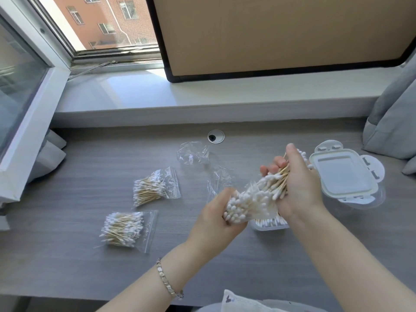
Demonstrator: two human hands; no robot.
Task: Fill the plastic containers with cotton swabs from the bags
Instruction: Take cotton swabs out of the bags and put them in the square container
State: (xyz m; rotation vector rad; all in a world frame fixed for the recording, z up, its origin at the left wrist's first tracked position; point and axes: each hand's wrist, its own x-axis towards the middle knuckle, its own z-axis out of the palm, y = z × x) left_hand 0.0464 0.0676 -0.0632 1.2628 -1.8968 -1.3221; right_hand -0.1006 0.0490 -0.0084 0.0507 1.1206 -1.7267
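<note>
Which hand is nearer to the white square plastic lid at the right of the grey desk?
Right. The right hand is just left of the white square plastic lid; the left hand is farther left, beyond the right hand and nearer the person.

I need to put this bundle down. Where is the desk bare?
Bare desk lies left of the upper bag and lower bag, toward the window frame, and along the near edge. Crowded: the empty bags mid-desk, the open container under the swabs gripped by left hand and right hand, the lidded container at right.
</note>
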